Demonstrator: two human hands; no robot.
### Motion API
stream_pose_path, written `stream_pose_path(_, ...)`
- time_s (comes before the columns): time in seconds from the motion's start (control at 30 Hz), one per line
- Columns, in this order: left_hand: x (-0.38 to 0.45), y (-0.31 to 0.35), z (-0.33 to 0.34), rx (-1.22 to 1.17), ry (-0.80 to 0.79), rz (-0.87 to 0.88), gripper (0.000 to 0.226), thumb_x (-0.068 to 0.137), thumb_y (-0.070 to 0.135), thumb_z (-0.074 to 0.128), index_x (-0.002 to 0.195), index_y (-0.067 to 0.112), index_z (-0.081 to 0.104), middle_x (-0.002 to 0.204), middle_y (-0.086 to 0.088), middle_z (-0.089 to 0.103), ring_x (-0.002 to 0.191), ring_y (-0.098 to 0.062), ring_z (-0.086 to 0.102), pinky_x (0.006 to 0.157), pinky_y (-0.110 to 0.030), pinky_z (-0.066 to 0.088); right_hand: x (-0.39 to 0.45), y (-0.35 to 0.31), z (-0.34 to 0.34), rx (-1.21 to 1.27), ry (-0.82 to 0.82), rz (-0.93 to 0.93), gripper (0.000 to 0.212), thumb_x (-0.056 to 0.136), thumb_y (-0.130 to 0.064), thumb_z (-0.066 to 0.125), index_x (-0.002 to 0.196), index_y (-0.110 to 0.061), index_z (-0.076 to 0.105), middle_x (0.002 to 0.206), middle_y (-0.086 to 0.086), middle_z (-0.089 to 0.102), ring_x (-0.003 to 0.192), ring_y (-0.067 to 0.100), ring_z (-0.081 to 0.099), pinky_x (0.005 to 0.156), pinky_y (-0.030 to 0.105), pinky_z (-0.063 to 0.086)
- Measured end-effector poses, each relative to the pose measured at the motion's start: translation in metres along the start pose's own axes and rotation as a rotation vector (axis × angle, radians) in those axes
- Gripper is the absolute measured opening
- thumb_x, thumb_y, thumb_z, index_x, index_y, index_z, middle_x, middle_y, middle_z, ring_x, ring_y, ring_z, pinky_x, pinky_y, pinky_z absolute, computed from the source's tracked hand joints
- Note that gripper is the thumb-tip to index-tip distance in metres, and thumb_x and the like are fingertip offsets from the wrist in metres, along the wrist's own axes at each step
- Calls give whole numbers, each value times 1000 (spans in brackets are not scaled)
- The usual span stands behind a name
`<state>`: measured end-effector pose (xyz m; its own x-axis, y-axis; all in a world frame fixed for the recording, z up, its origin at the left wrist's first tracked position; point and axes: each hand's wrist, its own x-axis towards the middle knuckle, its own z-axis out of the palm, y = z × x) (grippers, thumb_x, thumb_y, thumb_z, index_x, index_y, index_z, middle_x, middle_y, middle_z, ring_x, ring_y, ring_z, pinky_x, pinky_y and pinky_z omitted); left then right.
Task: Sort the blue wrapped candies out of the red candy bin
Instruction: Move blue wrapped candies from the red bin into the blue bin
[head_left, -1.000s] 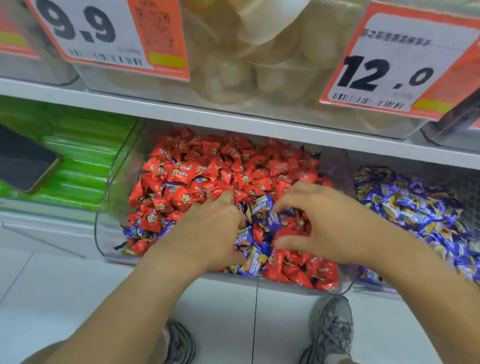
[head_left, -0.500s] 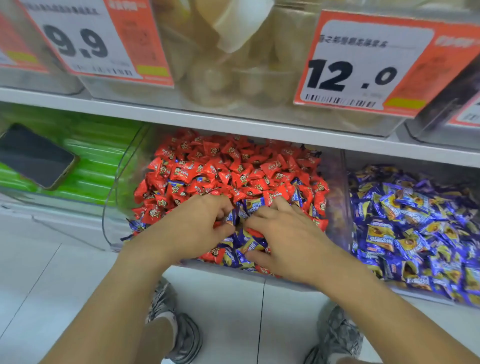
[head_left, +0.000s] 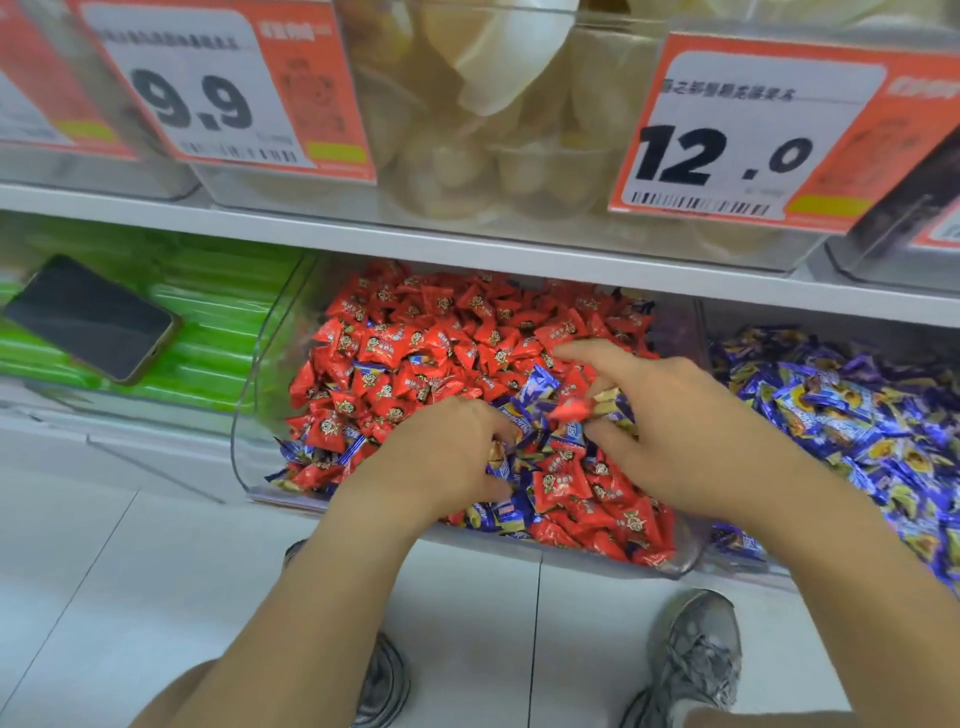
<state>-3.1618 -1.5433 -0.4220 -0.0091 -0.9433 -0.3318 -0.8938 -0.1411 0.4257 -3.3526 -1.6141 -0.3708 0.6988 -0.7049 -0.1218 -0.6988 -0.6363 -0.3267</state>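
Note:
A clear plastic bin (head_left: 248, 415) on the lower shelf holds a heap of red wrapped candies (head_left: 431, 332) with blue wrapped candies (head_left: 535, 384) mixed in near its front. My left hand (head_left: 441, 457) is curled into the pile at the bin's front, fingers closed around blue candies. My right hand (head_left: 670, 421) hovers just right of it, fingers pinching a few wrappers, blue and gold with one red among them. More blue candies (head_left: 498, 514) lie along the front edge under my left wrist.
To the right, a bin of blue candies (head_left: 852, 415). To the left, a green-filled bin (head_left: 208, 332) with a dark phone (head_left: 88, 317) lying on it. Price signs (head_left: 727, 140) and a bin of pale sweets (head_left: 498, 130) hang above. My shoes (head_left: 696, 654) stand on the tiled floor.
My right hand has lifted off the pile with a few wrappers pinched in its fingers. My left hand has dug in slightly further right. The view has shifted a little.

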Motion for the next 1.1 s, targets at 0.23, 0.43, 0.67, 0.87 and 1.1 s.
stream_pose_path(0.23, 2, -6, 1, 2, 102, 55, 9, 78, 22, 73, 86, 20, 73, 76, 0, 67, 72, -19, 62, 65, -33, 52, -7, 9, 0, 185, -90, -28, 29, 100, -42, 48, 128, -42, 43, 69, -8, 57, 84, 3, 53, 67, 26, 38)
stream_pose_path(0.43, -15, -22, -29, -306, 193, 69, 26, 89, 46, 57, 88, 22, 66, 76, -1, 62, 62, -7, 53, 60, -21, 45, -4, 13, 1, 208, -75, -74, 28, 101, -19, 48, 118, -40, 56, 104, -22, 53, 97, -4, 50, 80, 15, 37)
stream_pose_path(0.67, -17, -1, -24, -598, 191, -86, 44, 94, 45, 52, 66, 11, 50, 52, 4, 61, 50, -5, 61, 54, -14, 46, 16, 0, -10, 546, -194, -2, 15, 102, -34, 48, 116, -36, 54, 77, 8, 73, 61, 14, 70, 60, 32, 55)
stream_pose_path(0.87, -5, -3, -17, -822, 117, -65, 8, 96, 10, 54, 101, 11, 47, 84, -15, 71, 65, -25, 69, 60, -38, 54, 29, 7, -3, 520, -169, 37, 22, 103, -24, 45, 106, -40, 59, 83, 10, 68, 58, 20, 61, 54, 45, 51)
stream_pose_path(1.1, 4, 7, 7, -119, 222, -105, 50, 85, 57, 61, 108, 15, 53, 79, 0, 62, 72, -14, 61, 59, -30, 47, 39, 4, 18, 74, -148, -12, 60, 98, -7, 42, 150, -35, 33, 127, -1, 44, 115, 20, 50, 94, 33, 44)
